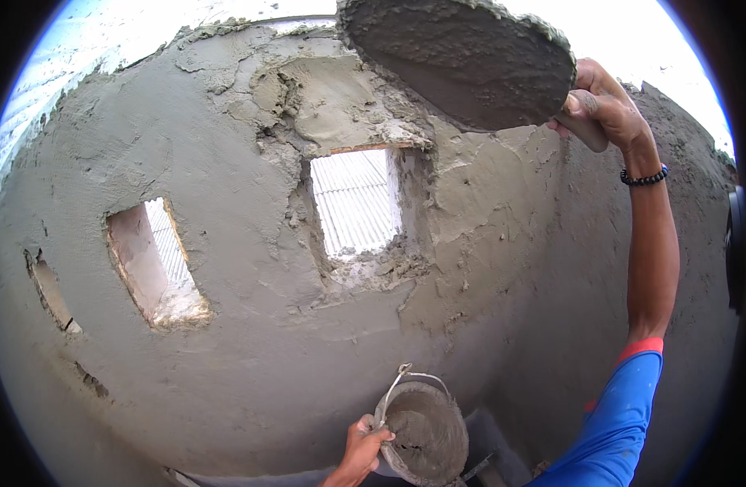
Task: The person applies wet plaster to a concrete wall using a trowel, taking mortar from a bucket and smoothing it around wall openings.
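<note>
My right hand (607, 105) is raised at the upper right, fingers wrapped round the handle of a trowel (462, 61). Wet grey mortar coats the trowel's broad rounded blade, which hides part of the wall top. Low in the middle, my left hand (365, 446) grips the rim of a bucket (464, 438), close to where its wire handle rises. Grey mortar (417, 430) lies inside the bucket. Behind both hands stands a wall (251, 365) covered in grey plaster, smooth at the left and rougher around the middle opening.
The wall has a square opening (355, 203) in the middle, a narrower opening (157, 260) to its left and a slim slot (52, 292) at far left. Corrugated roofing shows through two of them. A second plastered wall (600, 325) meets it at the right.
</note>
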### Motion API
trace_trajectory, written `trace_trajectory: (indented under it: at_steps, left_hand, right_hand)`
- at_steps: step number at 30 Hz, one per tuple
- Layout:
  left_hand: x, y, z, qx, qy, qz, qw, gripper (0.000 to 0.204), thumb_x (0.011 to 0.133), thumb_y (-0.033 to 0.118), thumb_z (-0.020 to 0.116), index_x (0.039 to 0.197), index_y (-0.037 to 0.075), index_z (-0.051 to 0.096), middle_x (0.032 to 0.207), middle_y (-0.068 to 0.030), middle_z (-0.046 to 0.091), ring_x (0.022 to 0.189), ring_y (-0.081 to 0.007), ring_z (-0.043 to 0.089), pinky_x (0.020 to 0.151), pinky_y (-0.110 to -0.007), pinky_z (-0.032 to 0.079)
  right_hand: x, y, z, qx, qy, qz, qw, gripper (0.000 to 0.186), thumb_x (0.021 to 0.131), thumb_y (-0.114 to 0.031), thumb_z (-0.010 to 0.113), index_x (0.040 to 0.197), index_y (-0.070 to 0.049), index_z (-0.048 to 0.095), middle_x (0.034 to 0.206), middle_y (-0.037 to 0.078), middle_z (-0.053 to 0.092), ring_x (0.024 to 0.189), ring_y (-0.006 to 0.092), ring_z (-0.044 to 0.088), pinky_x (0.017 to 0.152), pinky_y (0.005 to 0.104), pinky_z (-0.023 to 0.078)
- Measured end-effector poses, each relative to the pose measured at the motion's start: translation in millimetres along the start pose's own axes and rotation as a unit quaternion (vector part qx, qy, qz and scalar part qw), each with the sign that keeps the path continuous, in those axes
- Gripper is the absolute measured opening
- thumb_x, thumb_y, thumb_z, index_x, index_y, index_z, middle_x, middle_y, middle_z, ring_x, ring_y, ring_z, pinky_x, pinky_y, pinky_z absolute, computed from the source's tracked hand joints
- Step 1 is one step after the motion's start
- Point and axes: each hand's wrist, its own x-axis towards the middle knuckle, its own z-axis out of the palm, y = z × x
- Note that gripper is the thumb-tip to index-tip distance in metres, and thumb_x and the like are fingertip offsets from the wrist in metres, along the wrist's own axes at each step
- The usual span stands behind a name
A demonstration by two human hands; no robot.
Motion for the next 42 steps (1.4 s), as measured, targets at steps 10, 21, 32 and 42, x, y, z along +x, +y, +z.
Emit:
trace_trajectory:
  at_steps: [10, 21, 32, 42]
  left_hand:
    - [0.4, -20.4, -9.1, -0.008, 0.032, 0.032, 0.999, 0.021, 0.069, -0.013, 0.061, 0.076, 0.004, 0.051, 0.077, -0.0063, 0.058, 0.069, -0.0147, 0.056, 0.063, -0.029, 0.048]
    - [10.7, -21.4, -2.3, -0.013, 0.032, 0.029, 0.999, 0.022, 0.068, -0.014, 0.061, 0.079, 0.003, 0.053, 0.079, -0.0075, 0.059, 0.073, -0.0166, 0.057, 0.066, -0.03, 0.049]
    - [6.5, -11.0, 9.2, 0.03, 0.046, -0.005, 0.998, 0.02, 0.07, -0.011, 0.061, 0.081, 0.003, 0.053, 0.075, -0.005, 0.057, 0.066, -0.0135, 0.056, 0.054, -0.028, 0.044]
    - [12.4, -23.2, 3.8, 0.024, 0.036, 0.013, 0.999, 0.021, 0.07, -0.011, 0.061, 0.078, 0.005, 0.051, 0.074, -0.0042, 0.056, 0.065, -0.0132, 0.055, 0.054, -0.029, 0.045]
  right_hand:
    - [43.0, 85.5, 6.6, 0.167, 0.136, 0.13, 0.968, 0.058, 0.089, -0.036, 0.066, 0.129, 0.003, 0.05, 0.075, 0.006, 0.061, 0.058, 0.0089, 0.058, 0.053, 0.0241, 0.051]
    - [-24.1, 58.0, 85.8, -0.465, 0.176, 0.037, 0.867, 0.029, 0.083, -0.014, 0.064, 0.108, -0.005, 0.052, 0.082, 0.011, 0.062, 0.074, 0.0278, 0.065, 0.067, 0.0383, 0.052]
    - [33.5, 73.7, 49.0, -0.47, 0.181, 0.175, 0.846, 0.033, 0.085, -0.016, 0.061, 0.115, -0.007, 0.05, 0.084, 0.021, 0.066, 0.084, 0.0395, 0.065, 0.075, 0.0494, 0.053]
    - [-34.5, 132.7, 14.9, -0.332, 0.227, 0.234, 0.885, 0.048, 0.08, -0.017, 0.058, 0.124, 0.001, 0.05, 0.097, 0.028, 0.064, 0.096, 0.0431, 0.061, 0.085, 0.0472, 0.047]
